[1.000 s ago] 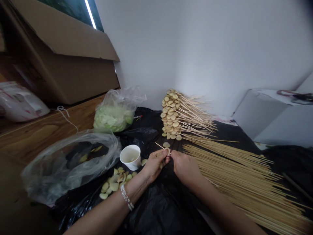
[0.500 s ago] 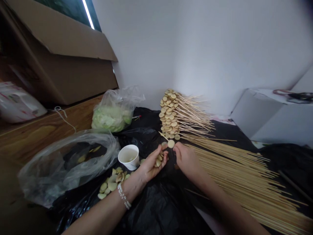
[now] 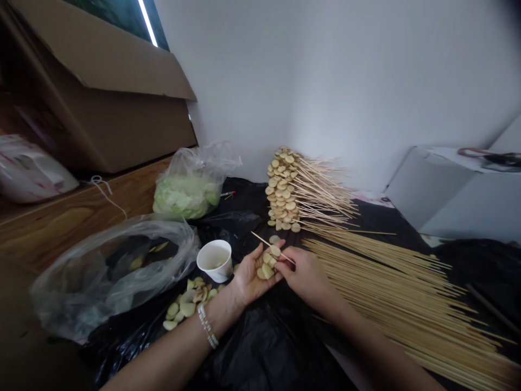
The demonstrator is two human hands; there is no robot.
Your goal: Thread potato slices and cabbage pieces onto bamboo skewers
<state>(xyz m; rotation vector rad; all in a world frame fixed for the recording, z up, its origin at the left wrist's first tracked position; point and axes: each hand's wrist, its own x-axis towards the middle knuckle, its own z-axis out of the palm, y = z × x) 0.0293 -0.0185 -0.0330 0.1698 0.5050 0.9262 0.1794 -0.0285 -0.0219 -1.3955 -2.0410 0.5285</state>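
My left hand (image 3: 247,278) is turned palm up, its fingers curled around several thin potato slices (image 3: 266,270). Over that palm, my right hand (image 3: 306,272) grips a bamboo skewer (image 3: 261,239), whose bare tip points up and left. One round slice (image 3: 275,251) sits on the skewer, close to the right fingertips. These fingertips also reach the slices in the palm; whether they pinch one I cannot tell. Loose potato slices (image 3: 187,309) lie left of my left wrist. Skewered slices (image 3: 281,190) are stacked beyond my hands, sticks pointing right.
A white cup (image 3: 218,276) stands beside my left hand. Many bare skewers (image 3: 399,304) lie to the right on black plastic (image 3: 260,347). An open clear bag (image 3: 52,293), a tied bag of green pieces (image 3: 179,193) and a cardboard box (image 3: 134,127) are left.
My right hand has moved left and down over the left palm. The skewer with its slice came along, and the left palm has turned to show more slices.
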